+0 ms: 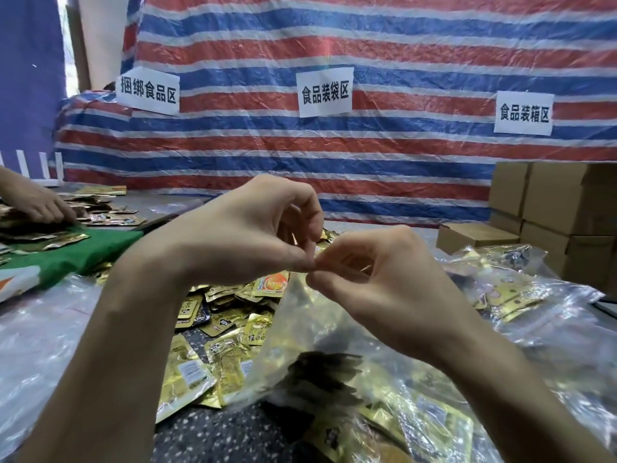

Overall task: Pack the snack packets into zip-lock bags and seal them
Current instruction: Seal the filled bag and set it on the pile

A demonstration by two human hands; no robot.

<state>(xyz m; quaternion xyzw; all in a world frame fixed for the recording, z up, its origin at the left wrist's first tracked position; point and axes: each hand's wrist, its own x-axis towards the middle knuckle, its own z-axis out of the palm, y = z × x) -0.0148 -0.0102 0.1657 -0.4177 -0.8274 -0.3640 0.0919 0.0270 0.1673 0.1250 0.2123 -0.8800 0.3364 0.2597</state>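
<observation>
Zip-lock bag [300,332]: hangs below our fingers.
Left hand [240,238], right hand [384,275]: both pinching its rim.
Risk: uneven pinch, seal gaps.

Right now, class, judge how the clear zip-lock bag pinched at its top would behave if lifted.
Probably floppy: the zip-lock bag sags and creases below the left hand and right hand. Likely bottom-heavy, since snack packets sit low inside it. Its glossy film may slip.

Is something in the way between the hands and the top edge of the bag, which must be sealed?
Nothing visible. The left hand and the right hand both pinch the bag at its top edge, fingertips together; the packets lie lower inside it.
</observation>
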